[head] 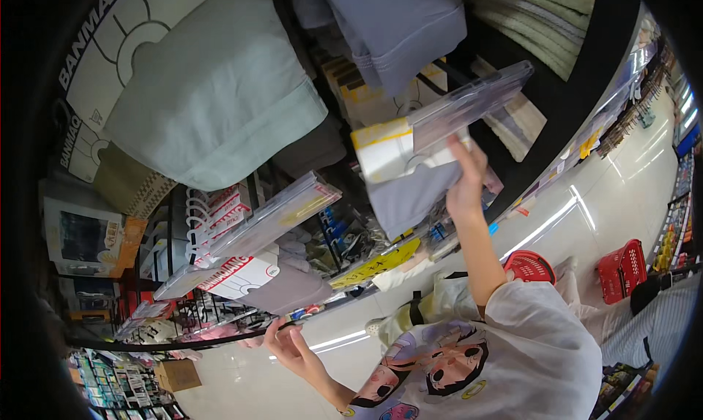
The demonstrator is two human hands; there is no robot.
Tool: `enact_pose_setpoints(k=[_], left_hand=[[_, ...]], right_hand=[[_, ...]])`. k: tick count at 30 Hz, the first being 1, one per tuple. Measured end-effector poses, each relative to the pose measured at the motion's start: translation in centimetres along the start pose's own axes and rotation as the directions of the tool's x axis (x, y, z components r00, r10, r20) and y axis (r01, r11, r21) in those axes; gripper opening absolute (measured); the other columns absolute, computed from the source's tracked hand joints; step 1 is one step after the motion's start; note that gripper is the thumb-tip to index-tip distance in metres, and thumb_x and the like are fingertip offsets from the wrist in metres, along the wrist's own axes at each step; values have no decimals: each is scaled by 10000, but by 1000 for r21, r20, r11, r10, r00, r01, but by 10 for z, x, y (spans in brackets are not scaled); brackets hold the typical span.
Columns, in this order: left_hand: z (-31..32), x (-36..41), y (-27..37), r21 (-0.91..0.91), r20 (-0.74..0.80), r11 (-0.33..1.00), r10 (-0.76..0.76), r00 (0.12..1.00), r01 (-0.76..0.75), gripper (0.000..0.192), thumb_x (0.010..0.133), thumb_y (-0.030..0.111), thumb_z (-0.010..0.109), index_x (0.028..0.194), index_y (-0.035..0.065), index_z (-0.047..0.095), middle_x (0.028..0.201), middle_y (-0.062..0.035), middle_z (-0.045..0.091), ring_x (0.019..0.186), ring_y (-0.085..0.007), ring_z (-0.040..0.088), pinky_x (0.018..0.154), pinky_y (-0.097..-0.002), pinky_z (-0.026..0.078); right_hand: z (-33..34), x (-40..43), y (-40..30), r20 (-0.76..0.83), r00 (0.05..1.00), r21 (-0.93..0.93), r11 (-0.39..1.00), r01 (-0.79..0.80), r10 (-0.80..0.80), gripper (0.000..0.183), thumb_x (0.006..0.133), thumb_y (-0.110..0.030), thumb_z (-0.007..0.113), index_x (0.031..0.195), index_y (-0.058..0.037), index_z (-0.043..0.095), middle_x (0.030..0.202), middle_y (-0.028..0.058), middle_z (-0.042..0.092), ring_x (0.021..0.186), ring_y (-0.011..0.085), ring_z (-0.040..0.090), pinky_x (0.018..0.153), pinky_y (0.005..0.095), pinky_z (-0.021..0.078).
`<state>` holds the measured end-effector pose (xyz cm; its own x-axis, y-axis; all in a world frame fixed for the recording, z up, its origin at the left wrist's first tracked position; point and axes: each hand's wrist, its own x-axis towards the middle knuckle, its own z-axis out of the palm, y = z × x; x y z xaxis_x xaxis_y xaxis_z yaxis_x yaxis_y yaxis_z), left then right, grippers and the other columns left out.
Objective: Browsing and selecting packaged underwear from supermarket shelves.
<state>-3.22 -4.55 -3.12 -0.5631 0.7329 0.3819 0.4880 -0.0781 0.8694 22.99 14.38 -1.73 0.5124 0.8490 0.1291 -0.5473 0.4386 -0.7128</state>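
My right hand (468,181) grips the right edge of a packaged grey garment (409,197) with a white and yellow card band (384,151). This pack hangs at the front of a shop rack, under a clear plastic label holder (472,98). Lower down, my left hand (291,346) has its fingers apart and slightly bent, with nothing in it. Its fingertips are by the rack's black front rail (219,340); whether they touch is unclear. Above it hangs a mauve-grey garment pack (291,288) with a red and white card band.
A pale green folded garment (219,90) and a blue-grey one (401,30) hang higher up. Another label holder (274,217) juts out between the packs. A yellow sign (379,263) lines the lower shelf. Red shopping baskets (620,271) and a person in striped clothing (637,324) are at right.
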Motion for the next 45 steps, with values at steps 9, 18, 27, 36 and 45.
enact_pose_setpoints(k=[9, 18, 27, 36, 45], left_hand=[[27, 11, 2, -13, 87, 999, 38, 996, -37, 299, 878, 79, 474, 1161, 6, 408, 1078, -99, 504, 781, -123, 486, 752, -245, 382], [47, -8, 10, 39, 93, 999, 16, 996, -19, 291, 872, 62, 472, 1150, 1, 410, 1104, -106, 496, 802, -133, 500, 756, -255, 397], [55, -21, 12, 40, 20, 997, 64, 998, -65, 274, 860, 74, 484, 1118, 2, 429, 1093, -101, 501, 762, -141, 519, 657, -236, 386], [47, -26, 7, 42, -30, 999, 24, 999, -23, 256, 853, 60, 484, 1100, 3, 446, 1068, -99, 504, 742, -135, 527, 674, -242, 403], [38, -14, 6, -4, -4, 999, 53, 999, -53, 251, 848, 55, 491, 1090, -1, 453, 1045, -109, 505, 734, -146, 535, 705, -255, 413]], right_hand=[[9, 30, -10, 115, 977, 62, 983, 172, -178, 306, 816, -229, 597, 980, 28, 582, 897, 30, 590, 814, 77, 502, 758, 213, 367], [-7, 52, 3, 271, 956, -211, 962, 175, -114, 308, 826, -260, 604, 948, 23, 588, 810, 1, 581, 752, 41, 468, 700, 190, 372], [-12, 74, 20, 294, 922, -376, 857, 352, -250, 291, 803, -139, 584, 1038, 19, 518, 1008, 117, 544, 901, 221, 496, 836, 305, 369], [-11, 23, 12, 373, 791, -487, 623, 611, -485, 302, 762, -103, 616, 1027, -45, 483, 1017, 81, 478, 856, 189, 425, 747, 298, 342], [54, 9, 50, 762, 633, -480, 772, 415, 134, 451, 803, -97, 593, 1200, -11, 395, 1125, 140, 484, 745, 125, 548, 629, 249, 449]])
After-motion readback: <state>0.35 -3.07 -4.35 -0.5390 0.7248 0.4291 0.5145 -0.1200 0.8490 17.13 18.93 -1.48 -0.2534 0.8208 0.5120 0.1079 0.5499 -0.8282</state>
